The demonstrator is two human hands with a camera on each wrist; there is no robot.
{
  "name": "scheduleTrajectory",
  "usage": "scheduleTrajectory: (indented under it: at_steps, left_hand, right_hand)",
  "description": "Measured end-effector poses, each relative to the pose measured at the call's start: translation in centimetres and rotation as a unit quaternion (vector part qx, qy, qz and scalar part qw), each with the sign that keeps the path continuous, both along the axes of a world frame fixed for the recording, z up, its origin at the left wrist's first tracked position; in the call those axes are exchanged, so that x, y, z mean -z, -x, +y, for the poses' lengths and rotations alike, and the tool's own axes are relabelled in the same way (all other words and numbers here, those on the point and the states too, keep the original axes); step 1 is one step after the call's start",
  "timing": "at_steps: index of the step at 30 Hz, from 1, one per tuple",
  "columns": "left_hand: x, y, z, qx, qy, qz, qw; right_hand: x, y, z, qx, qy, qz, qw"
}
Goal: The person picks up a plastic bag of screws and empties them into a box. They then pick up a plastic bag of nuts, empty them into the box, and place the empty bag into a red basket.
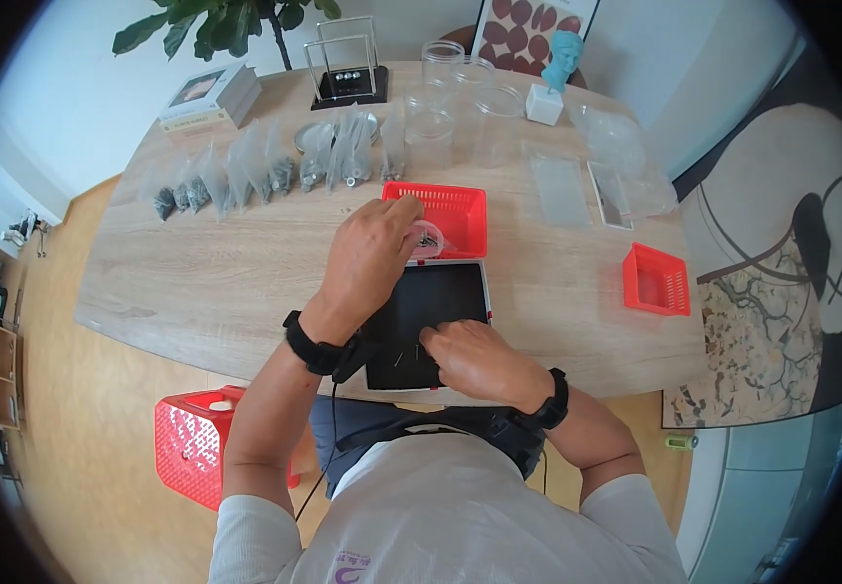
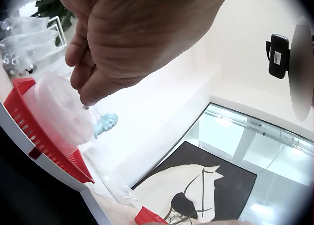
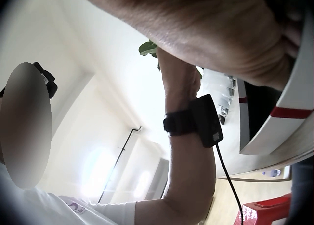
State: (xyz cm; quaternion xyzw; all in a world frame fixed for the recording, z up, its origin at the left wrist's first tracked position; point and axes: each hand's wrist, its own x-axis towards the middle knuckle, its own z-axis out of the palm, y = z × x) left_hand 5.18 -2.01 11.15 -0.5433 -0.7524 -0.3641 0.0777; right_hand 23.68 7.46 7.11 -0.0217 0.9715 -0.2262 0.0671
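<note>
My left hand is over the near left corner of a red basket, beside a clear round container with small metal pieces inside. Its thumb and fingers come together, and a tiny metal piece shows at the fingertips in the left wrist view. Low over a black-lined tray, my right hand has its fingers bent down toward the lining. Two thin screw-like pieces lie by its fingertips. I cannot tell whether the right fingers hold anything.
Several small bags of hardware line the back left. Clear jars, a Newton's cradle and a small bust stand behind. A smaller red basket is at right; a red stool stands at the lower left.
</note>
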Motion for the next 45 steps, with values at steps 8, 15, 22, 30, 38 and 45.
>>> scheduleTrajectory:
  at_steps: [8,15,22,30,38,45]
  left_hand:
    - [2.3,-3.1,-4.1,0.028,0.063,-0.008,0.998]
    - [6.0,-6.2,-6.5,0.085,0.219,0.011,0.972]
    - [6.5,-6.1,-6.4,0.082,0.191,-0.017,0.978]
    - [6.5,-5.9,-6.2,0.099,0.149,-0.051,0.983]
    - [1.1,-1.4,-2.1,0.062,-0.030,-0.110,0.991]
    - [1.5,-1.1,-2.3,0.024,-0.077,-0.171,0.982]
  right_hand:
    - [0.8,-0.5,0.0,0.036,-0.031,0.058,0.997]
    - [1.0,-0.6,-0.1,0.044,-0.042,0.068,0.996]
    - [0.7,-0.5,0.6,0.052,-0.017,0.093,0.994]
    - [-1.7,-0.4,2.0,0.082,0.120,0.120,0.982]
    - [-2.3,0.1,2.1,0.127,0.165,0.129,0.969]
    - [-3.0,-0.5,2.1,0.153,0.215,0.168,0.950]
